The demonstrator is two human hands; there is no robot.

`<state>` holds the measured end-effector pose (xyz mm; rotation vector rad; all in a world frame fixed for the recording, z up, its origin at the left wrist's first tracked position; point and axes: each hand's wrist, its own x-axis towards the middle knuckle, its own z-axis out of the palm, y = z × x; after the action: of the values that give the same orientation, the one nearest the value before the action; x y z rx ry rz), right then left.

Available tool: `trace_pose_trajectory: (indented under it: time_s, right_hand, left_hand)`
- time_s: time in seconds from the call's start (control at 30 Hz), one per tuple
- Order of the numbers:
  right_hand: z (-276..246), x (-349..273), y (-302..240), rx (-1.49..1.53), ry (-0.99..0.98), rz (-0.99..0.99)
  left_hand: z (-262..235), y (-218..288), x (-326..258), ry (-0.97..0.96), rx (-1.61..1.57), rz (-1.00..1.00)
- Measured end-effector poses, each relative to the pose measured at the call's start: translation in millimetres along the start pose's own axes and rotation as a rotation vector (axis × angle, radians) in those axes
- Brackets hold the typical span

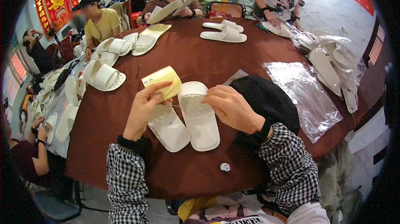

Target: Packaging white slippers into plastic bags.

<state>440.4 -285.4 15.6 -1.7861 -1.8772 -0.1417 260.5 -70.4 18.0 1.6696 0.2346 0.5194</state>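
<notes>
On the round surface covered in a dark red-brown cloth (200, 63), a pair of white fabric open-toe slippers (185, 117) lies side by side, soles down, directly in front of the person, toes pointing away. The left hand (143, 107) comes in from a black-and-white checked sleeve and its grip is closed on a pale yellow paper band (163, 81), thumb across the front and the other digits behind, holding it tilted just above the toe end of the left slipper. The right hand (231, 108), in a matching checked sleeve, rests at the toe strap of the right slipper; its grip is curled with the fingertips drawn together at the strap's edge, though what they pinch is too small to tell. A thin thread-like line shows between the two hands.

Just right of the right hand lies a black mesh fabric bundle (266, 99), touching the wrist. Further right, sheets of clear crinkled plastic wrap (306, 95) spread on the surface, and beyond them clear plastic bags with white slippers inside (333, 63) are heaped at the edge. A small white round sticker (225, 167) lies on the cloth near the person's body.

Across the surface, another pair of white slippers (225, 31) lies flat, and stacks of rolled white slippers (104, 76) sit to the left. Other people sit around the far rim, one holding up a slipper pair.
</notes>
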Motion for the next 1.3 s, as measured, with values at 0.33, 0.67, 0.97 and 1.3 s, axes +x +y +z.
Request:
trace_pose_trajectory:
  time_s: [0.33, 0.67, 0.97, 1.3]
  right_hand:
    - [4.6, 8.5, -31.2, 0.662, 0.249, 0.222]
    - [3.3, 4.8, -33.3, 0.512, 0.251, 0.199]
    - [5.0, 8.5, -46.9, 0.082, 0.426, 0.026]
    - [12.5, 5.9, -52.0, -0.049, 0.408, -0.047]
  left_hand:
    - [60.8, 19.9, -35.1, -0.170, -0.046, 0.140]
    - [50.3, 9.9, -35.9, -0.029, 0.255, 0.244]
    - [52.4, 1.3, -36.7, 0.023, 0.376, 0.306]
    - [59.6, -3.6, -41.7, 0.034, 0.522, 0.297]
